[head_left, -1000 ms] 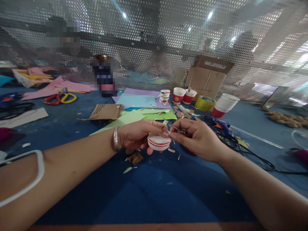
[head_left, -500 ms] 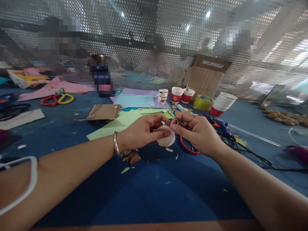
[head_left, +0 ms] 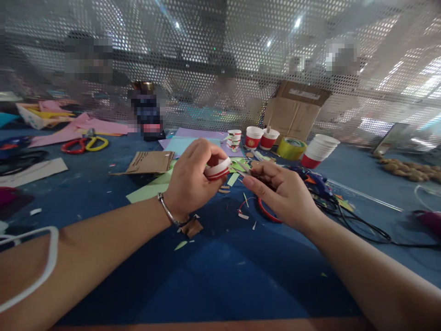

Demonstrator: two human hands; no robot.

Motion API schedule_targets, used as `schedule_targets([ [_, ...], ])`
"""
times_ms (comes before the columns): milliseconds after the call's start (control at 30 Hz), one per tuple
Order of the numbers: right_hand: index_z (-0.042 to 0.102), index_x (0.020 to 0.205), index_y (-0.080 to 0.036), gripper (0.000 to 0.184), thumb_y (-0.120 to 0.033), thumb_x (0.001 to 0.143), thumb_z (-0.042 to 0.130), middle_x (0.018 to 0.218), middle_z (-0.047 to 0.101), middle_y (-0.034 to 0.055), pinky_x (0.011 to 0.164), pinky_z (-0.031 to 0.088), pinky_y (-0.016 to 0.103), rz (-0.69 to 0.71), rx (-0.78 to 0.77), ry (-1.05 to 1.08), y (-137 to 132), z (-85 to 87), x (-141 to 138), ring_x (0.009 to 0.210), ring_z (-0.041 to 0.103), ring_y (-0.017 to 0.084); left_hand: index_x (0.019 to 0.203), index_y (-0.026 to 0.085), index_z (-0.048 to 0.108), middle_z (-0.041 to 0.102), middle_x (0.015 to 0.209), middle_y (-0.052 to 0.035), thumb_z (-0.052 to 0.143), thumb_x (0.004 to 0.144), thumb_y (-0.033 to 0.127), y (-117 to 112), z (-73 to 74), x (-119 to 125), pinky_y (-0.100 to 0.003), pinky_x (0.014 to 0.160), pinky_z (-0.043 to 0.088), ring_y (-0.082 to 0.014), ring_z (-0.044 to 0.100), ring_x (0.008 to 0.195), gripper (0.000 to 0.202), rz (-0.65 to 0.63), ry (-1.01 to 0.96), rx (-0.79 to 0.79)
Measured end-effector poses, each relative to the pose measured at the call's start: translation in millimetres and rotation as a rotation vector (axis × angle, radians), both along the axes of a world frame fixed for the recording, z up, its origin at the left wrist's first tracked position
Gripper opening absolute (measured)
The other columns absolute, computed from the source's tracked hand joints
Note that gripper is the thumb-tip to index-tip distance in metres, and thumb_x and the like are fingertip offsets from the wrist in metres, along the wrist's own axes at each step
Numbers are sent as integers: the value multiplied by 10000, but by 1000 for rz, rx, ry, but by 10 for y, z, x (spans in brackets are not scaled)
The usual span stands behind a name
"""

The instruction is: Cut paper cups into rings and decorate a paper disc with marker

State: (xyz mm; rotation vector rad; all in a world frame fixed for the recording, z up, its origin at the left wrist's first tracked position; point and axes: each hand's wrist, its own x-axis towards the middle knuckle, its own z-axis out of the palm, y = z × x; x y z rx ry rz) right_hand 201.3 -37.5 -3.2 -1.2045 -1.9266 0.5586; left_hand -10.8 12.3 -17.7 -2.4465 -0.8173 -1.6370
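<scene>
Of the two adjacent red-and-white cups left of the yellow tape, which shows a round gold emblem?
The left cup, farther from the yellow tape: it bears a round gold emblem. The right cup shows none.

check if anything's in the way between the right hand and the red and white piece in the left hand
Nothing visible blocks the right hand from the red and white piece in the left hand; only the scissors it holds point into the gap. Green scraps lie on the table.
</scene>
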Motion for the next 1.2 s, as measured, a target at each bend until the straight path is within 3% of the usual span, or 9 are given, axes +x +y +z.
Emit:
schedule_targets([
  [367, 584, 813, -185, 373, -546, 908, 602, 754, 558, 12, 610, 353, 269, -11, 12, -85, -52, 15, -76, 706, 479, 139, 877, 251, 478, 551, 821, -27, 645, 811, 115, -32, 10, 38, -376, 694, 435, -205, 522, 766, 225, 26, 11, 58],
  [500, 572, 796, -184, 363, -527, 907, 608, 704, 514, -11, 560, 330, 250, -12, 37, -91, -75, 16, -92, 640, 437, 117, 862, 243, 470, 524, 815, -16, 656, 738, 54, -82, 18, 67, -361, 689, 442, -200, 520, 777, 293, 13, -5, 17],
  [667, 597, 827, -178, 337, -503, 917, 608, 663, 496, -37, 516, 304, 236, 7, 28, -102, -83, -1, -93, 562, 401, 89, 843, 226, 447, 560, 969, -56, 636, 705, 46, -166, 14, 130, -336, 709, 471, -217, 555, 944, 295, -44, -19, -286],
  [767, 596, 820, -178, 331, -494, 916, 612, 670, 512, -33, 528, 309, 235, 2, 44, -115, -76, 4, -86, 578, 414, 92, 860, 215, 428, 584, 1154, -85, 685, 738, 142, -197, 30, 161, -284, 673, 477, -212, 589, 1017, 293, -202, -95, -635],
  [867, 593, 807, -176, 337, -495, 916, 607, 685, 535, -18, 553, 317, 245, -34, 84, -144, -62, 18, -66, 620, 445, 108, 843, 217, 390, 617, 1109, -60, 718, 740, 197, -191, 67, 164, -274, 696, 483, -170, 609, 921, 345, -390, -175, -892],
  [1000, 587, 806, -181, 336, -494, 926, 591, 640, 512, -32, 531, 295, 254, -37, 78, -166, -46, 29, -31, 570, 415, 100, 832, 209, 423, 614, 938, -19, 718, 769, 238, -121, 95, 110, -284, 721, 481, -159, 590, 865, 303, -521, -196, -995],
  [1200, 579, 790, -179, 327, -476, 924, 599, 654, 498, -27, 544, 301, 254, -24, 96, -196, -41, 37, 6, 585, 410, 102, 851, 194, 474, 608, 1041, -36, 751, 802, 280, -16, 80, 22, -295, 786, 499, -168, 589, 957, 294, -691, -162, -1135],
])
